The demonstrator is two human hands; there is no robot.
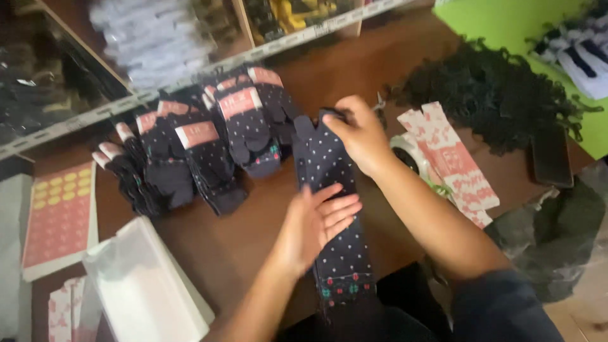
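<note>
A dark navy sock (329, 171) with small white dots lies stretched along the brown table (247, 240), its patterned cuff toward me. My left hand (316, 221) rests flat on its middle with fingers spread. My right hand (358, 130) pinches the far toe end of the same sock. To the left lies a fanned row of similar dotted socks (209, 145) with pink paper bands around them.
Pink paper bands (453, 161) lie right of the sock beside a tape roll (408, 155). A pile of dark socks (494, 95) sits at the back right, a dark phone (551, 158) near it. A sticker sheet (60, 215) and clear bags (142, 285) are at left.
</note>
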